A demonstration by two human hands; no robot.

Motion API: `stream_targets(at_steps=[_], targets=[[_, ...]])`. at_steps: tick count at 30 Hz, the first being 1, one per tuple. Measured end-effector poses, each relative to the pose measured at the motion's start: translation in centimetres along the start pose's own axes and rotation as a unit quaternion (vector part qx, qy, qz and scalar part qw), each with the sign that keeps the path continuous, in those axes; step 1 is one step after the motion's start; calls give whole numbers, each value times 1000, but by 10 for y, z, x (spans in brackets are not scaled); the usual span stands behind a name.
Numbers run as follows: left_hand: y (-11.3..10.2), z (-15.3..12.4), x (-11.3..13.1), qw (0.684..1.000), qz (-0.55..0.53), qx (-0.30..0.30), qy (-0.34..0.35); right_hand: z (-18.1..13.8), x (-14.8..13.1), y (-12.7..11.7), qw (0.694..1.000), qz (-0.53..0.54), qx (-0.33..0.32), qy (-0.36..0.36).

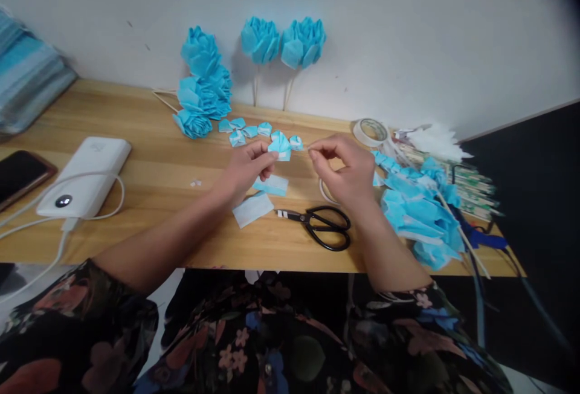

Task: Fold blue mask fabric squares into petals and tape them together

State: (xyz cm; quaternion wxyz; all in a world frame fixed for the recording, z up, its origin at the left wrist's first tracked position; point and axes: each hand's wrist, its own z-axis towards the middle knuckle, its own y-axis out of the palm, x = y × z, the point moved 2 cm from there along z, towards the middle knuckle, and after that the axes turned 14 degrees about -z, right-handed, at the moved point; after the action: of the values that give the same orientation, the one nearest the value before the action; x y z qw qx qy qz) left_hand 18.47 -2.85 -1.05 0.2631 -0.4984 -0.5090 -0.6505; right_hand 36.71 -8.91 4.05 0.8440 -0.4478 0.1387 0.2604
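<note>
My left hand (251,167) pinches a small folded piece of blue paper (281,145) between thumb and fingers, above the table. To its right, my right hand (342,164) is closed with thumb and forefinger together; whatever lies between those tips is too small to make out. Several small folded blue petals (238,134) lie just behind the left hand. Below the hands are a flat blue paper strip (272,185) and a paler rectangular piece (254,209). Black-handled scissors (324,225) rest beside them, blades pointing left.
Finished blue paper flowers (202,95) lie at the back left, and two more (303,43) lean on the wall. A tape roll (370,132) and crumpled blue paper (421,213) sit at right. A white power bank (86,176) with a cable and a phone (25,176) are at left.
</note>
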Motion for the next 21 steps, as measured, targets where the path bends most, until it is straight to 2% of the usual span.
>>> stream_targets(at_steps=[5,12,21], targets=[[2,-2,3,1000,13,-9,-13,-3,7,13,987,-119,18,-107],[7,-5,4,999,25,-19,-33,-5,9,19,952,-211,114,-192],[6,-6,6,999,26,-24,-26,-5,6,20,942,-246,111,-202]])
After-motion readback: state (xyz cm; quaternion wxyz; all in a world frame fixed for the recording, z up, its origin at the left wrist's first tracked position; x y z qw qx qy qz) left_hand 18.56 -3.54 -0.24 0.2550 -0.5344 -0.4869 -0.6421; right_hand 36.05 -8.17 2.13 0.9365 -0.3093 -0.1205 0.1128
